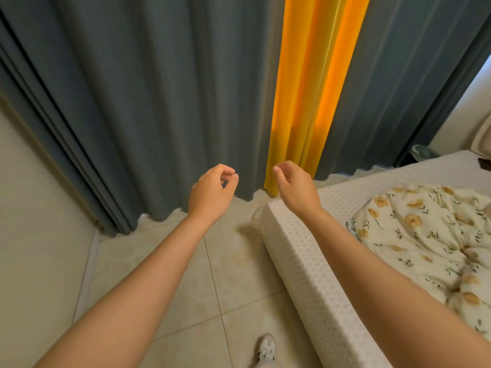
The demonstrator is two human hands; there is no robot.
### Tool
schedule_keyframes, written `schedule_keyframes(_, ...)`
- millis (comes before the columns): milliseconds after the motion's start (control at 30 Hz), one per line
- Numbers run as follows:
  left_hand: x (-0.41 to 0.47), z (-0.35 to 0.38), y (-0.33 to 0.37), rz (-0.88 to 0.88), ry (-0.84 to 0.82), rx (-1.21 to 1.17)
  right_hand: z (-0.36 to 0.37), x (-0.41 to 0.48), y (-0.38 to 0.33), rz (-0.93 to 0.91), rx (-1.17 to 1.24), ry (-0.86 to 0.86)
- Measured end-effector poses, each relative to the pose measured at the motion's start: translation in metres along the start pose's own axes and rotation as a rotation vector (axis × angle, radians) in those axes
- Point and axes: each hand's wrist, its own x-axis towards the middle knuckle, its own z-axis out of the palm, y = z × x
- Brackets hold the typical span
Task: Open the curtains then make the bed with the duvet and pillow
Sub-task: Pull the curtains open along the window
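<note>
Grey-blue curtains hang drawn across the window: a left panel [148, 96] and a right panel [398, 83], with a yellow-orange strip [308, 91] between them. My left hand [212, 192] is held out in front of the left panel, fingers loosely curled and apart, holding nothing. Just in front of the yellow strip's lower edge, my right hand [295, 184] is also empty, fingers loosely curled. At the right stands the bed, a white mattress [300, 251] with a crumpled floral duvet [430, 240] lying on it. I see no pillow clearly.
Beige tiled floor [207, 282] lies between the wall at left [34, 221] and the mattress edge. My white shoe [267, 349] shows at the bottom. A dark object and a greenish item [422, 152] sit by the far right curtain foot.
</note>
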Motion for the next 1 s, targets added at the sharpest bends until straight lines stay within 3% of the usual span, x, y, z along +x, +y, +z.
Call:
schedule_keyframes(500, 0.366, 0.110, -0.006, 0.071, 0.060, 0.010, 0.019, 0.369, 0.057, -0.055, -0.021, 0.093)
schedule_keyframes(1000, 0.691, 0.188, -0.024, 0.266, -0.022, -0.019, 0.047, 0.656, 0.082, 0.022, -0.065, 0.306)
